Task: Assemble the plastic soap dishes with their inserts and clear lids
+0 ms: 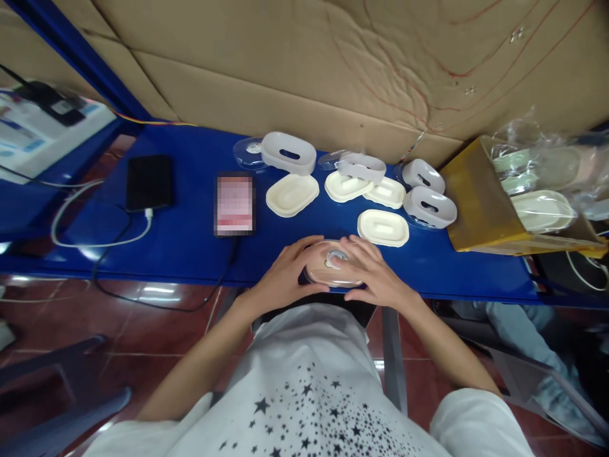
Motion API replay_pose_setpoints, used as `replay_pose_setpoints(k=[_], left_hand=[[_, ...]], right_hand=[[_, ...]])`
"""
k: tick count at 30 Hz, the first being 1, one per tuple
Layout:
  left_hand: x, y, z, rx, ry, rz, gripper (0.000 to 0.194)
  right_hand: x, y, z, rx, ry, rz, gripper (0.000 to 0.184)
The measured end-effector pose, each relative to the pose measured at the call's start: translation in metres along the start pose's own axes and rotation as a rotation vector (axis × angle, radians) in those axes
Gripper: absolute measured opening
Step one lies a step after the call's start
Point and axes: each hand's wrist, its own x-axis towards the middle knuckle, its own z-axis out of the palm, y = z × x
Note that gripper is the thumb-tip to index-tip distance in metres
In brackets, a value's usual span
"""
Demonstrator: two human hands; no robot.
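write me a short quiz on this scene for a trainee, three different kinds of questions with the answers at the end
1. True or false: the left hand and the right hand are both on the same oval piece.
2. How many cream trays lie on the blue table, outside the open box?
3. What is the white cable plugged into?
A) the open box
B) the flat black device
C) one of the cream trays

Key: 1 true; 2 four; 3 B
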Motion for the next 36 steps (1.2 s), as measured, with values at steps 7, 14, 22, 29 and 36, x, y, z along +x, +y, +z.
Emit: replay_pose_setpoints(k=[7,14,22,29,36], left_hand=[[0.016,-0.002,-0.001,0.271,0.465,0.003,0.074],[0.015,0.016,0.024,0.356,0.16,0.235,0.048],[-0.006,0.009,0.017,0.315,0.108,0.228,0.048],[-0.014,0.007,0.02,0.154,0.24,0.061,0.088],[-0.01,0.0,0.022,0.241,0.221,0.184,0.074]], right_hand=[[-0.036,0.02,-0.014,-0.279,0.301,0.497,0.05],[-0.036,0.018,-0.026,-0.211,0.319,0.412,0.05],[-0.053,0.092,-0.06,-0.576,0.462,0.734,0.046],[-0.024,-0.027,-0.005,-0.489,0.397,0.266,0.042],[0.003,-0.061,0.017,-0.226,0.194,0.059,0.037]])
